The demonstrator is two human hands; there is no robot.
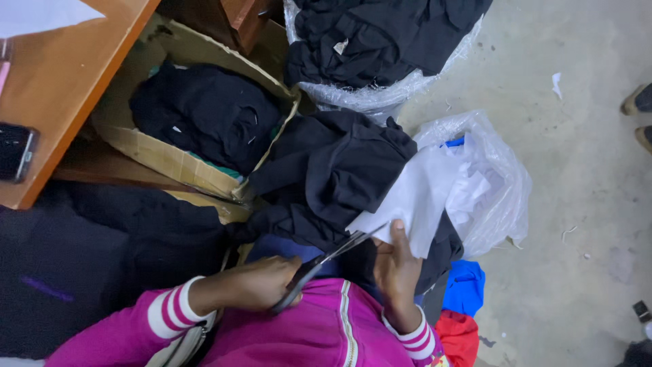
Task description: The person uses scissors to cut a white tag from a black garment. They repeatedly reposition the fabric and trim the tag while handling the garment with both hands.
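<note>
Scissors point(326, 261) sit in the left hand point(261, 282), blades parted and pointed up toward the lower edge of a white fabric piece point(414, 197). The left hand is curled around the handles, which it hides almost wholly. The right hand point(397, 265) is closed in a pinch on that white piece, thumb on top, holding its lower edge just beside the blade tips. Whether the blades already bite the cloth or only touch its edge cannot be told; the tips meet it at the corner nearest the right thumb.

As a judgement, the trimming looks to be at an early point on this piece: the white fabric shows no long cut line, and most of it lies draped over a black garment point(333, 177) on the person's lap. A clear plastic bag point(499, 197) just to the right of it holds more white scraps, which suggests some pieces have been dealt with. A lot of black clothing waits about: 1 heap in a cardboard box point(170, 160) near the wooden worktop point(68, 95), another in a plastic-lined sack point(380, 95) further off. So much appears left.

Blue and red cloth point(462, 306) lies on the concrete floor point(584, 204) beside the right sleeve, apart from both hands.
</note>
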